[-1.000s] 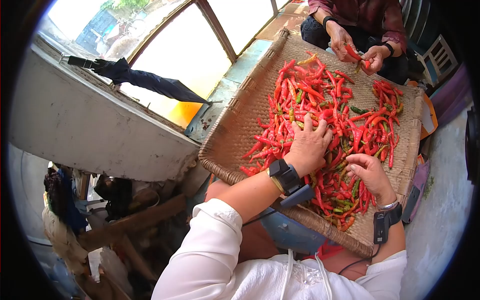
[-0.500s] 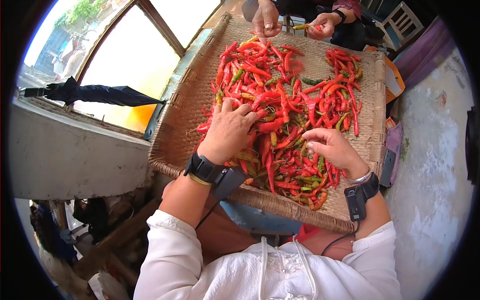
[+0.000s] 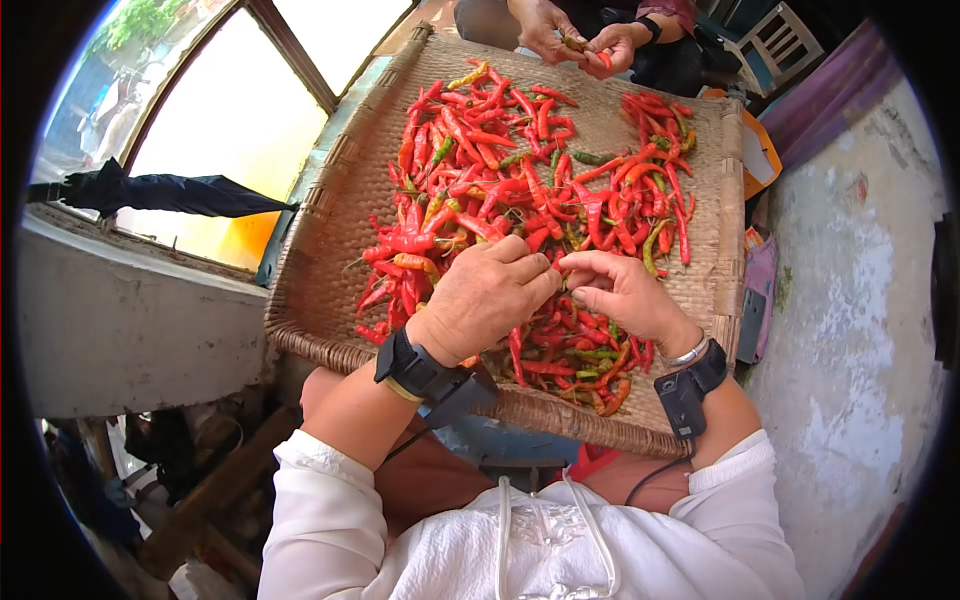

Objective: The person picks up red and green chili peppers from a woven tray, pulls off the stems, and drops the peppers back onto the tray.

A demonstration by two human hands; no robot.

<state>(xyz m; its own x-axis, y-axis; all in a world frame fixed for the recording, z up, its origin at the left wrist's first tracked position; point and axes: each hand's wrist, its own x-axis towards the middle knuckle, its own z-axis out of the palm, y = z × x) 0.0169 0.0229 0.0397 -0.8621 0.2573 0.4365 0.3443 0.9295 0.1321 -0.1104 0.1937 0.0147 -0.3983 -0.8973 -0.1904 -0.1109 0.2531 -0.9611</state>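
Red chili peppers (image 3: 475, 135), with some green and yellowish ones among them, lie heaped on a woven tray (image 3: 335, 215). Over the middle of the heap, my left hand (image 3: 490, 298) is closed with its fingers curled. My right hand (image 3: 632, 300) meets it from the right, thumb and fingers drawn into a pinch. The fingertips of both hands come close together above the peppers. Whatever they pinch is hidden or too small to make out.
Across the tray, another person's hands (image 3: 545, 30) hold a brownish pepper and a red one. A folded dark umbrella (image 3: 190, 195) lies by the window at left. An orange box (image 3: 760, 155) and a worn wall (image 3: 850, 300) are at right.
My left hand has moved right and toward me, from the heap's left side to my right hand. The other person's hands have come together. The whole view has shifted slightly.
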